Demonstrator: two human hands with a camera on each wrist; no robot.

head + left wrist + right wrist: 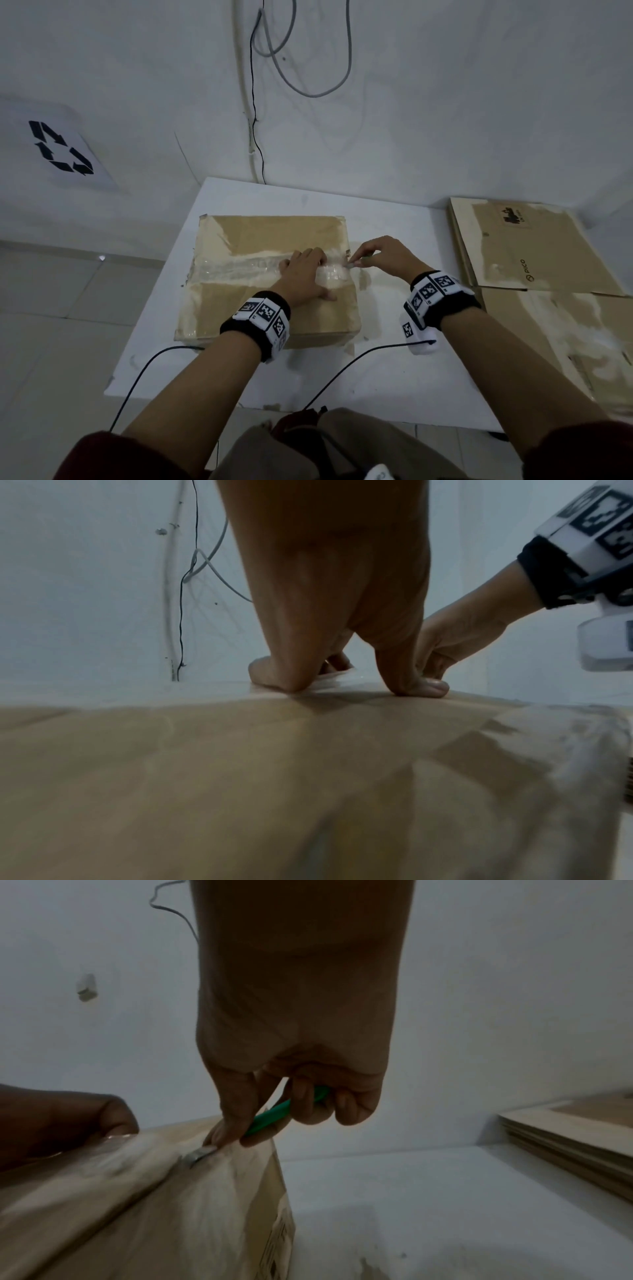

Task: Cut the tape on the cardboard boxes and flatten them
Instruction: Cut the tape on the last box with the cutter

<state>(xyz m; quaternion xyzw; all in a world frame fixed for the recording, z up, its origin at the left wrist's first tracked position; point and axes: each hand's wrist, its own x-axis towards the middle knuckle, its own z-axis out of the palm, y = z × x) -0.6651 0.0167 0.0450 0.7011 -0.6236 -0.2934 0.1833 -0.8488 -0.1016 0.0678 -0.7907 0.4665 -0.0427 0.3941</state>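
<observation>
Cutting step: left hand (303,274) presses flat on the box (239,308); right hand (387,255) grips the knife (274,1118), blade at the tape (239,269) end. Next: draw along the seam.

Our left hand (306,274) lies flat with fingers spread; our right hand (383,255) curls tightly, thumb and forefinger pinched; both forearms extend forward.
</observation>
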